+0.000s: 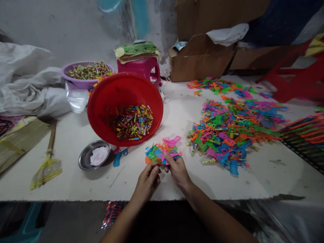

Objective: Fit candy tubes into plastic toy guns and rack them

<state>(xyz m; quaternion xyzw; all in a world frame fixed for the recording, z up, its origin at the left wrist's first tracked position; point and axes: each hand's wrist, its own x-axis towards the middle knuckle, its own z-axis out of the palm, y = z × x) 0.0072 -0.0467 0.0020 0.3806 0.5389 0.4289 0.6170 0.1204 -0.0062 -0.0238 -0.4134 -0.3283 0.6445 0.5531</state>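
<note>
My right hand (179,171) is closed around a pink plastic toy gun (167,157), with a bit of blue showing beside it. Close by on the left, my left hand (148,179) has its fingers pinched together; a small dark red spot shows at the fingertips, too small to name. Just beyond both hands lies a small pile of coloured toy guns (153,152). A red basin (101,101), tilted toward me, contains many small wrapped candy-like tubes (136,123). A blue toy gun (118,158) lies by a metal bowl (82,162) with white paper slips (99,156).
A large heap of toy guns and tubes (227,131) covers the table's right side, with another pile (215,85) behind. A purple basin (76,82), pink stool (126,69) and cardboard box (199,60) stand at the back. A yellow brush-like tool (48,168) lies left.
</note>
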